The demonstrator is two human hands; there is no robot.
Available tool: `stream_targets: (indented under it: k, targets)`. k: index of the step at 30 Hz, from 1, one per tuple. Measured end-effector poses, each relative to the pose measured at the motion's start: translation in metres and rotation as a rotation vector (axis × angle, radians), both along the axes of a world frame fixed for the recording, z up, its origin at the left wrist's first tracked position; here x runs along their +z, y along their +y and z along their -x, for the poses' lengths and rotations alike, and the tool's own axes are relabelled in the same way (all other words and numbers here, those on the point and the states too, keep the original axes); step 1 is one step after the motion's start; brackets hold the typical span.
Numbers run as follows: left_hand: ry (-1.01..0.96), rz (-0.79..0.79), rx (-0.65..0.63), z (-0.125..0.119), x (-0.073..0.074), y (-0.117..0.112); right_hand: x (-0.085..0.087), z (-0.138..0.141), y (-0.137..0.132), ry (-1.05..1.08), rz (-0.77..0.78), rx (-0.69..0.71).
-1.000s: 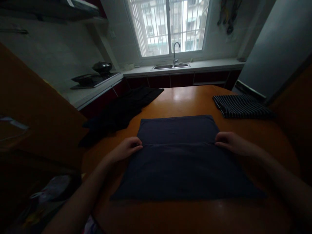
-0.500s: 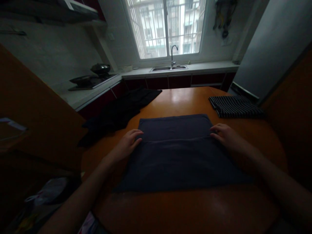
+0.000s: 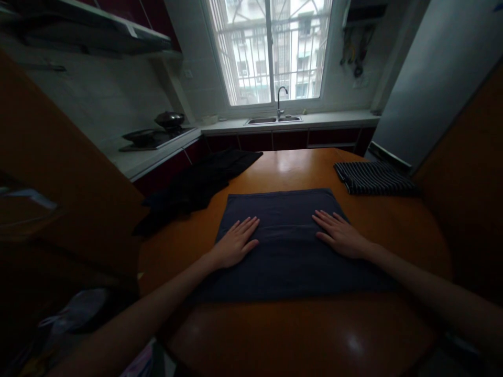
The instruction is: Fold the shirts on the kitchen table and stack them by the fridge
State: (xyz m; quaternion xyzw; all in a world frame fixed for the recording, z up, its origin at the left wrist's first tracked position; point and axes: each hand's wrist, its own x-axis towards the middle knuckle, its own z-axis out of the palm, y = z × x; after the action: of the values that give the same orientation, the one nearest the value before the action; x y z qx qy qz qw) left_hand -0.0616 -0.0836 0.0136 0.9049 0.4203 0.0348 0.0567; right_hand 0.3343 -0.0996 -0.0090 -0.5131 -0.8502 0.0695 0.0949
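Observation:
A dark blue folded cloth (image 3: pixel 288 262) lies flat on the round wooden table (image 3: pixel 298 335). My left hand (image 3: pixel 236 243) rests palm down on its left half, fingers stretched out and apart. On the right half lies my right hand (image 3: pixel 340 235), likewise flat with its fingers spread. Both hands sit just below a fold edge that runs across the cloth. Neither hand holds anything.
A black garment (image 3: pixel 196 186) hangs over the table's far left edge. A folded striped cloth (image 3: pixel 373 178) lies at the far right. Beyond are a counter with a sink (image 3: pixel 273 119), a stove (image 3: pixel 157 137) on the left, and a grey fridge (image 3: pixel 428 84) on the right.
Both hands let go of the cloth's side edges and slid inward onto it, opening flat. The view tilted up a little.

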Motion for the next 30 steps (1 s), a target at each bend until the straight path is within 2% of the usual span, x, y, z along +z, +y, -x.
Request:
stream_targets:
  k: [4, 7, 10, 13, 16, 19, 22, 24, 26, 28, 30]
  targets:
    - [0.009, 0.011, 0.152, 0.042, -0.004, 0.019, -0.01, -0.042, 0.02, -0.027, -0.007, -0.143]
    - [-0.01, 0.03, 0.23, 0.053, 0.004, 0.017, -0.009, -0.052, 0.025, -0.007, -0.046, -0.234]
    - [-0.03, 0.004, 0.187, 0.047, 0.02, -0.009, 0.002, -0.041, 0.006, 0.043, -0.154, -0.231]
    - [-0.01, 0.002, 0.04, 0.033, 0.03, -0.05, 0.014, -0.016, -0.033, 0.093, -0.175, -0.026]
    - [0.03, 0.027, -0.02, 0.027, 0.026, -0.082, 0.013, 0.0, -0.067, 0.106, -0.076, 0.128]
    - [0.031, 0.036, 0.023, 0.039, 0.016, -0.098, 0.001, -0.009, -0.084, 0.107, -0.012, 0.093]
    - [-0.002, 0.045, 0.08, 0.065, 0.011, -0.106, -0.01, -0.036, -0.088, 0.136, -0.001, 0.026]
    - [-0.047, 0.079, 0.098, 0.084, 0.011, -0.105, -0.013, -0.053, -0.087, 0.191, 0.018, 0.011]
    - [-0.123, 0.098, 0.141, 0.101, 0.009, -0.095, -0.013, -0.066, -0.077, 0.286, 0.02, -0.029]
    - [-0.208, 0.077, 0.23, 0.112, 0.004, -0.071, -0.014, -0.073, -0.057, 0.395, -0.021, -0.124]
    - [-0.262, 0.047, 0.336, 0.115, -0.004, -0.036, -0.014, -0.077, -0.026, 0.471, -0.091, -0.258]
